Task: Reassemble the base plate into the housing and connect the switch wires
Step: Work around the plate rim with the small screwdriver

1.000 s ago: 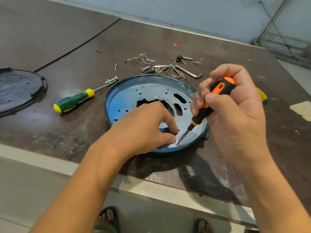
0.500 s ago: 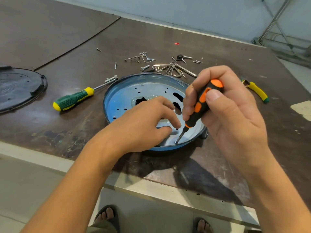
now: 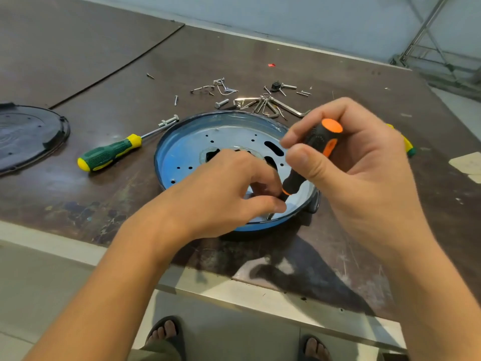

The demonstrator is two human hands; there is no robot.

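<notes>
A round blue housing point(image 3: 166, 142) lies on the brown table with a shiny perforated base plate point(image 3: 192, 152) seated inside it. My right hand point(image 3: 364, 173) grips a black-and-orange screwdriver point(image 3: 315, 152), held nearly upright, its tip down at the plate's near right edge. My left hand point(image 3: 223, 194) rests on the plate, thumb and fingers pinched around the screwdriver's shaft close to the tip. The tip and any screw under it are mostly hidden by my fingers. No switch wires show.
A green-and-yellow screwdriver point(image 3: 109, 152) lies left of the housing. Several loose screws, bolts and hex keys point(image 3: 263, 102) lie scattered behind it. A black round cover point(image 3: 26, 134) sits at far left. A yellow-handled tool point(image 3: 406, 144) peeks out behind my right hand. The table edge is near me.
My right hand has tipped the screwdriver more upright and shifted slightly left. My left fingers have closed in around the shaft near the tip. The housing has stayed put.
</notes>
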